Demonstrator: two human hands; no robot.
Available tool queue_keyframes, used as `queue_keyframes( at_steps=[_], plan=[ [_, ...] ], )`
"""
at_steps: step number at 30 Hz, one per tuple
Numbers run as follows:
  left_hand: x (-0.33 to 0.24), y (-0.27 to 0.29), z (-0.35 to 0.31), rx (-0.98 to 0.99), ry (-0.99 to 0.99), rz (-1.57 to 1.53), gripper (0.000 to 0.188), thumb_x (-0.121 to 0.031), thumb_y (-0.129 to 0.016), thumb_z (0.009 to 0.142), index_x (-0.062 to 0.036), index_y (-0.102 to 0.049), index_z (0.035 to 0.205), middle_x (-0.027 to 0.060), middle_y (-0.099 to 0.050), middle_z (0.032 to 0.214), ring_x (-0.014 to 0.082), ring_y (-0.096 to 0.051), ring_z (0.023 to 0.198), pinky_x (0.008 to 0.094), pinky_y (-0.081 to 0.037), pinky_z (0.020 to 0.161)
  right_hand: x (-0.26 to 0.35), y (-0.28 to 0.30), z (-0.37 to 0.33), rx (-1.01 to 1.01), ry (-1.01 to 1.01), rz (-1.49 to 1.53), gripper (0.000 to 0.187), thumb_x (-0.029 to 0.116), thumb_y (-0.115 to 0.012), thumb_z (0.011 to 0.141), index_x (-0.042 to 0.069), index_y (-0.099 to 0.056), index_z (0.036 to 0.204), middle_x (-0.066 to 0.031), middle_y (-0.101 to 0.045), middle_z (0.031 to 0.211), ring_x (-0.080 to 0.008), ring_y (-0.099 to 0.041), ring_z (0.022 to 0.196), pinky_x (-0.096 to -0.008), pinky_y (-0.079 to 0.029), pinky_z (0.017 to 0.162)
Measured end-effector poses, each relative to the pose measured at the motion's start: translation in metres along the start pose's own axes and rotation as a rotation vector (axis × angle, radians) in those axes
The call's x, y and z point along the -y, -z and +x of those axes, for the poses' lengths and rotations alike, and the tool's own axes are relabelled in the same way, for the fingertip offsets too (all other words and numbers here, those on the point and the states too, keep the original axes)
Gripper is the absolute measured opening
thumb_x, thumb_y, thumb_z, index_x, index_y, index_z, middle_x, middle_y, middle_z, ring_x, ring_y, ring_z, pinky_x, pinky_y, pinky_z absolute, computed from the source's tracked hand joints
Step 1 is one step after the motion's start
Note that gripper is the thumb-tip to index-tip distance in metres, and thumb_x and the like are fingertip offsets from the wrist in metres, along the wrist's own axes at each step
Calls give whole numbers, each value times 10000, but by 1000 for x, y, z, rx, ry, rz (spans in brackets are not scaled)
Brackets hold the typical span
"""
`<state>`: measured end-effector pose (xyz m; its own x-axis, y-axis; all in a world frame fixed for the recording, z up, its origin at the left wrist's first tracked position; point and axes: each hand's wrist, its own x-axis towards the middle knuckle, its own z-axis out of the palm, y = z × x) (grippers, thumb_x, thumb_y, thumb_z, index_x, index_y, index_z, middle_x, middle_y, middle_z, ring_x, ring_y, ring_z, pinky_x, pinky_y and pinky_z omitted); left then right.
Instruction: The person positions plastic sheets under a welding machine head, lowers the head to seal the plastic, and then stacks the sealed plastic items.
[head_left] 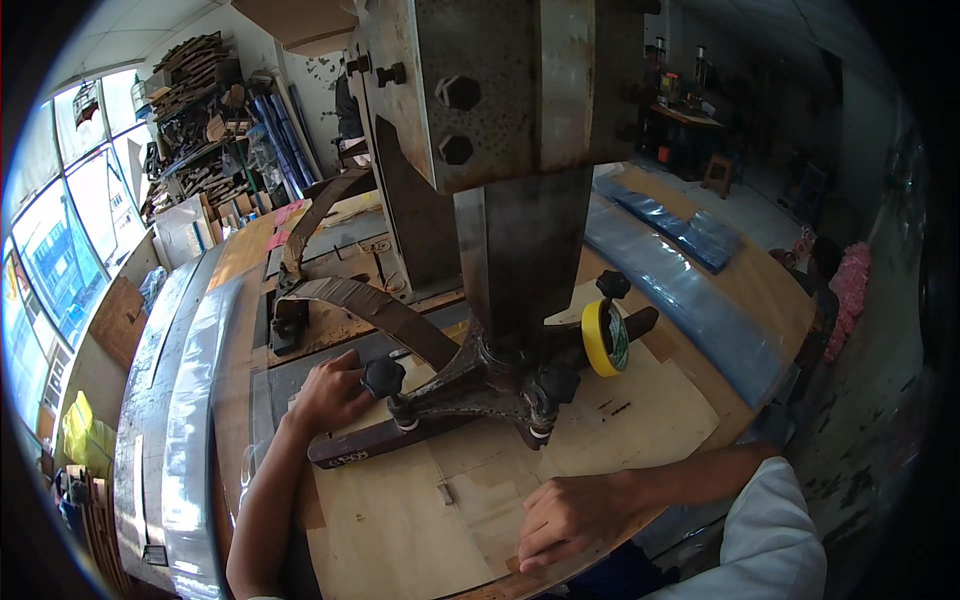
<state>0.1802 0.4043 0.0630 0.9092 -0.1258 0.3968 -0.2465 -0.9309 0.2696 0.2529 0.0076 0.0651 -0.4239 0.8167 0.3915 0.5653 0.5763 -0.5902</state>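
My left hand (335,393) lies beside a black knob (383,377) at the left end of a dark metal bar (375,447). Its fingers are bent together, and whatever is under them is hidden. Low on the pale board (390,540), near its front edge, rests my right hand (572,512), fingers curled inward; I cannot make out anything in them. Between and beyond the hands stands a heavy press head (520,260) with a dark clamp frame (480,385) below it. A small metal piece (446,493) lies on the board between my hands.
A yellow tape roll (604,338) hangs on the clamp frame's right side. Clear plastic sheets (690,300) lie at the right, with more plastic (190,440) at the left. A curved metal arm (370,308) spans the left. Behind stand loaded shelves (195,130) and a stool (718,173).
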Motion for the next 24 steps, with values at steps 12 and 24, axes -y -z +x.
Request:
queue_keyframes(
  at_steps=[12, 24],
  plan=[
    [2, 3, -1, 148, 111, 68, 552, -145, -571, 775, -205, -726, 1302, 148, -671, 1011, 380, -687, 910, 460, -560, 882, 1, 0, 0, -9, 4, 12, 179, 251, -679, 1007, 82, -707, 954, -5, -679, 821, -200, -645, 704, -356, -450, 601],
    [12, -6, -2, 28, -18, 16, 238, -235, -686, 829, 2, -702, 822, 178, -605, 880, 387, -636, 807, 489, -503, 718, 4, 2, -3, -123, -29, 9, 126, 215, -745, 948, 99, -696, 960, -10, -688, 768, -207, -627, 578, -340, -465, 526]
  ],
)
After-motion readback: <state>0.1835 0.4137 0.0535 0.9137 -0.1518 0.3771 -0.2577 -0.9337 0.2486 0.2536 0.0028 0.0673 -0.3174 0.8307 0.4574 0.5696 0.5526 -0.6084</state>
